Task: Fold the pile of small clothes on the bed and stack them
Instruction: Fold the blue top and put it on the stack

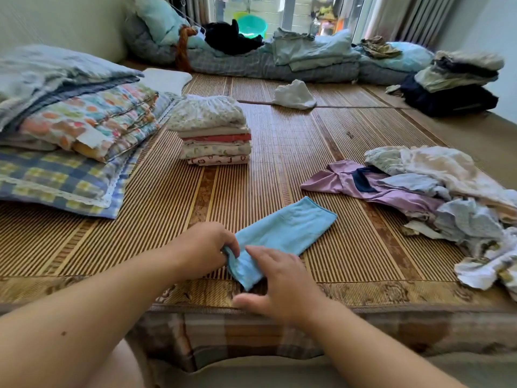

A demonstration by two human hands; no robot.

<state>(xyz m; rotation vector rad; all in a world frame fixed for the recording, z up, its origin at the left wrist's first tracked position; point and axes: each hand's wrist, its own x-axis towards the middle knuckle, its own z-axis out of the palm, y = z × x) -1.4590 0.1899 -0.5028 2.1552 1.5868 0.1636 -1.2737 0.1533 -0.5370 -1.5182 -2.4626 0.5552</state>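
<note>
1. Pinching the near end of a blue cloth point(282, 233), the left hand point(204, 247) has its fingers curled round the fabric's edge.
2. The right hand point(279, 287) lies just beside it, fingers fairly straight and thumb spread, resting flat on the same end and gripping nothing.
3. The cloth lies as a long strip on the bed's woven mat point(279, 152), stretching away from both hands toward the right.
4. A neat stack of folded clothes point(215, 133) stands farther out, beyond the left hand.
5. A loose pile of unfolded clothes point(447, 197), with a purple garment point(391, 191) at its edge, sprawls well to the right of the right hand.
</note>
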